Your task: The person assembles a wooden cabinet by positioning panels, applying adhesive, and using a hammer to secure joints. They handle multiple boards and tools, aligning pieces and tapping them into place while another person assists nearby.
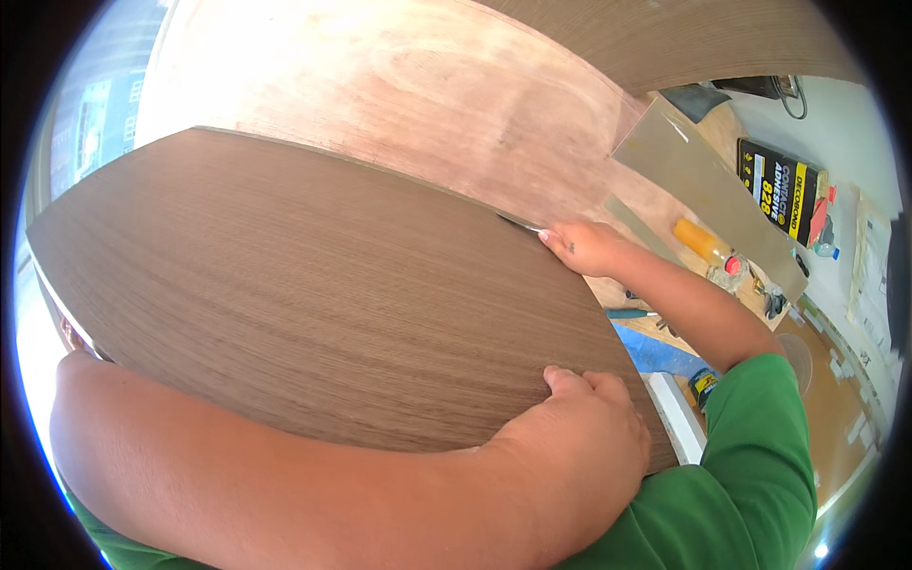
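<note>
Both hands hold the wood-grain board: the right hand is closed on its far edge with the thumb lying along the rim, while the left hand, reached across the body, is curled on the near right corner (which of its fingers go underneath cannot be told). The brown board fills the middle of the view, its face streaked with fine lines, its outline bowed by the lens. Pale, swirly plywood spreads beyond its far edge. To the right lie a smooth grey-brown panel, a bottle with orange contents, a blue sheet and a white bar. Next to the panel, a black box carries white and yellow lettering.
</note>
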A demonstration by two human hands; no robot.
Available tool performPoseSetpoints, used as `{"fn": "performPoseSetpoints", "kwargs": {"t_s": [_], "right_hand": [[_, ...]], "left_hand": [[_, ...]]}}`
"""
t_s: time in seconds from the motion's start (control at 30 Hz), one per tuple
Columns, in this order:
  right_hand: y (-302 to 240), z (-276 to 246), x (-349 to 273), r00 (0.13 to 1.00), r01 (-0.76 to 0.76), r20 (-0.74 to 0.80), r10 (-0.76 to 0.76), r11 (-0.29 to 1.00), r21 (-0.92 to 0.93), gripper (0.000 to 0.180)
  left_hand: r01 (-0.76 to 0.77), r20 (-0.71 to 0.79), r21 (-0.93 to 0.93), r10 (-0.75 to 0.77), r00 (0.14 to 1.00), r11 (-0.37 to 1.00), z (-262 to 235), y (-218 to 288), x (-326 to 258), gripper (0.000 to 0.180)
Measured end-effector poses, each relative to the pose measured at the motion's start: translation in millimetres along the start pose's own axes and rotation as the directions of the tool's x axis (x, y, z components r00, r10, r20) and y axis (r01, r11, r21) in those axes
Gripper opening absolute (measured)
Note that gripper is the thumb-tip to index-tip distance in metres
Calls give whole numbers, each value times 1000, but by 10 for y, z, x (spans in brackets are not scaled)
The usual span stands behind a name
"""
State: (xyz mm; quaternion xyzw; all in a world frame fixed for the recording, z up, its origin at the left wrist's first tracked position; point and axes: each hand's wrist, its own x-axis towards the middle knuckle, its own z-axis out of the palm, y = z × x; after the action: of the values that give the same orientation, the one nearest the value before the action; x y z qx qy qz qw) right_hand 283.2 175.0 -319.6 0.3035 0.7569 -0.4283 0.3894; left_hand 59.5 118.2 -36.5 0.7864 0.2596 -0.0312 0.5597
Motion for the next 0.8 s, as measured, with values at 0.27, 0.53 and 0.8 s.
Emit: {"fn": "performPoseSetpoints", "kwargs": {"t_s": [0.27,0.53,0.8], "right_hand": [[408,204,-426,996,-83,-22,83,996,-18,55],[795,401,-776,983,-171,-73,169,985,-19,51],[645,108,-805,986,-160,-13,164,973,164,55]], "left_hand": [[-17,-18,66,18,1000,998,53,-10,-26,56],[-73,109,132,59,992,989,99,-3,53,69],[-74,116,129,60,991,989,71,0,42,72]]}}
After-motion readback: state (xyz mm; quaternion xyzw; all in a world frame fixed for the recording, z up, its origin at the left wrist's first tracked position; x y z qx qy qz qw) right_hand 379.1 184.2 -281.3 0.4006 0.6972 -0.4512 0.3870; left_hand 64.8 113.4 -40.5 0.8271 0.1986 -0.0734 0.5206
